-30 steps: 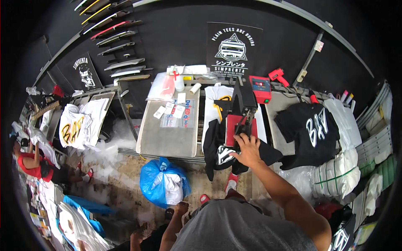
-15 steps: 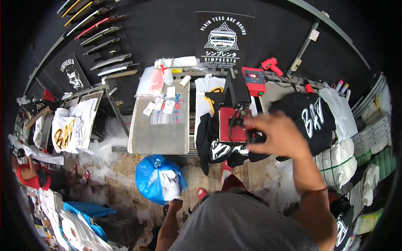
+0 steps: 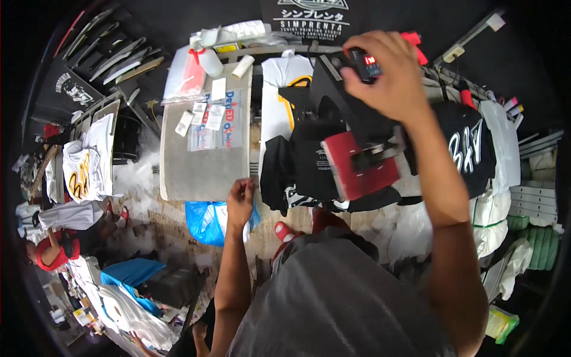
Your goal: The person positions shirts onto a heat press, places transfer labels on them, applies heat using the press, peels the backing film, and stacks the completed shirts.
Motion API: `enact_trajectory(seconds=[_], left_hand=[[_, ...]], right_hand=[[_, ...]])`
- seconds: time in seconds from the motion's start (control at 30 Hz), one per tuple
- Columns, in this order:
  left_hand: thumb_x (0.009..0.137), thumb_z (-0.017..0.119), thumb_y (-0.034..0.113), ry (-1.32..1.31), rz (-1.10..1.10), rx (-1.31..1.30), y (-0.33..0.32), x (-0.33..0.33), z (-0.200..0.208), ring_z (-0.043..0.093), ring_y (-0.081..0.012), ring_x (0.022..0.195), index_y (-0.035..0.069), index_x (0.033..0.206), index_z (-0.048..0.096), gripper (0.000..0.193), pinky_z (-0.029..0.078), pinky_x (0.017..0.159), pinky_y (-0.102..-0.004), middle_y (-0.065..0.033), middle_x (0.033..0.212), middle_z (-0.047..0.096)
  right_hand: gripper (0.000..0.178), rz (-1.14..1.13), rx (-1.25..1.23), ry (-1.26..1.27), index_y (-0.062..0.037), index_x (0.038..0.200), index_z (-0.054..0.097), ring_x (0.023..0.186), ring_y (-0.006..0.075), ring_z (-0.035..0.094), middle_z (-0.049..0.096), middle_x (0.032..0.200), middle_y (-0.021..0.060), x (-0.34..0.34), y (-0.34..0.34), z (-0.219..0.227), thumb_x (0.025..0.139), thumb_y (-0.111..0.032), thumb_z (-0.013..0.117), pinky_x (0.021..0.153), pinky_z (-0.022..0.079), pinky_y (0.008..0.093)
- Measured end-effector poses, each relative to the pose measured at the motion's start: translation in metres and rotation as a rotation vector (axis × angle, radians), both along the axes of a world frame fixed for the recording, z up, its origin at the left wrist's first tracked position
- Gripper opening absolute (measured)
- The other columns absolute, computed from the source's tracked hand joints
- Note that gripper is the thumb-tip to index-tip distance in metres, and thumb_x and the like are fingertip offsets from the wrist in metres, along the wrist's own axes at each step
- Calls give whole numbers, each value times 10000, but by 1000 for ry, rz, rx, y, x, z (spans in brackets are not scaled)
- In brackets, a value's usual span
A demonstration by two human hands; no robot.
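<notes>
A heat press with a red plate and a black arm stands over a black shirt spread at the middle of the bench. The plate is swung off to the right, baring a small pale print on the shirt. My right hand is closed round the press's control box, thumb on its left side and fingers over its top; a lit red display shows between them. Near the front right edge of a grey board, my left hand hangs with curled fingers and nothing visible in it.
Paper labels and a clear printed sheet lie on the board, with a spray bottle behind. A black printed shirt lies right. Below the bench sits a blue bag. A co-worker in red is far left.
The press plate has swung and turned to the right, uncovering the shirt. My right hand has moved up to the control box. My left hand has risen from beside the blue bag to the board's edge.
</notes>
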State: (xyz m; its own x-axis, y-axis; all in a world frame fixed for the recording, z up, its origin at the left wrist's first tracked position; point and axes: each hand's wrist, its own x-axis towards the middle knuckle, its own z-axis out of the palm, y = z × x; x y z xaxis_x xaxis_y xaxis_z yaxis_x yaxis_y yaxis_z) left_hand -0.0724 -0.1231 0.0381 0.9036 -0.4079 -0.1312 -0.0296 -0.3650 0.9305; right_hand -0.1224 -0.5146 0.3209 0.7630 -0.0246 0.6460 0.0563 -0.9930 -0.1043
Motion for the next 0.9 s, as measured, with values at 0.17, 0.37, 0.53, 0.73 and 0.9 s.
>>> enact_trajectory(seconds=[0.17, 0.37, 0.53, 0.73, 0.9], left_hand=[[1035, 634, 199, 33, -105, -96, -93, 13, 22, 661, -147, 967, -10, 1181, 678, 258, 522, 877, -278, -107, 1044, 725], [1068, 543, 374, 194, -214, -20, -153, 23, 9, 653, -223, 1147, -30, 1286, 635, 468, 494, 992, -326, -185, 1253, 685], [1055, 485, 511, 1107, -1, -426, -157, 14, 3, 607, -293, 1219, 20, 1386, 574, 599, 435, 1095, -410, -152, 1331, 642], [1033, 593, 206, 746, -33, -394, -173, 33, 9, 679, -225, 1031, 24, 1324, 600, 343, 534, 923, -322, -109, 1147, 691], [941, 650, 12, -237, -146, -69, -143, 3, 7, 693, -274, 849, 19, 1135, 639, 195, 545, 740, -369, -171, 932, 678]], right_hand=[[513, 291, 7, 235, -112, 1233, 701, 1226, 327, 573, 614, 1327, 129, 3, -70, 32, 747, 4, 585, 1082, 399, 418], [455, 38, 228, -274, 15, 1129, 720, 1209, 307, 589, 588, 1326, 200, -60, -58, -40, 767, 52, 447, 1023, 457, 396], [431, -402, 1579, 585, -84, 1418, 550, 976, 132, 593, 629, 1279, 28, -78, -3, -223, 1011, -156, 426, 826, 487, 287], [439, -30, 2499, 312, -73, 1367, 557, 1026, 252, 638, 650, 1104, 109, -79, -10, -285, 929, -93, 556, 915, 508, 383], [389, -148, 1008, 301, -77, 1282, 573, 898, 341, 660, 661, 1010, 174, -118, 26, -257, 911, 38, 579, 840, 541, 418]])
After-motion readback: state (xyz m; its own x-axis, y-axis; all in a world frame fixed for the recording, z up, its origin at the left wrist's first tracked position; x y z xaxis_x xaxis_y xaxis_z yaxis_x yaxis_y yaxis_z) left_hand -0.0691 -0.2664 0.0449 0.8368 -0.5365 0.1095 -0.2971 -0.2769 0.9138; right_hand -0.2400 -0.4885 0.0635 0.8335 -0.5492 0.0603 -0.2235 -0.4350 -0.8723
